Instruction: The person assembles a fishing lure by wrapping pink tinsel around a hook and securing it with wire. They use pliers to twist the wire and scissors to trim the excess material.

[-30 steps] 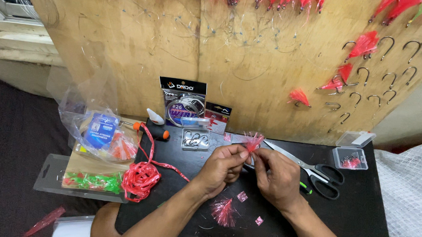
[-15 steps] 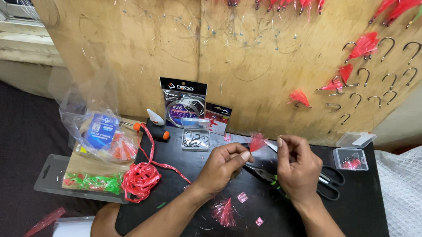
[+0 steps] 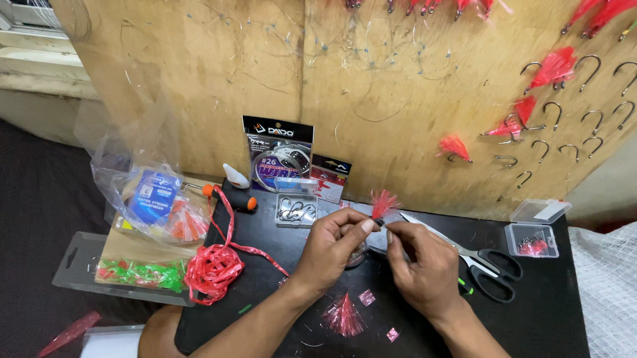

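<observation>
Both hands are closed on one small red feathered hook (image 3: 383, 203) — pinched at its base by the left hand (image 3: 335, 245), met from the right by the right hand (image 3: 421, 266). Its tuft points upward, above the black table (image 3: 542, 310).

Scissors (image 3: 490, 269) lie near a red ribbon bundle (image 3: 213, 271).
</observation>
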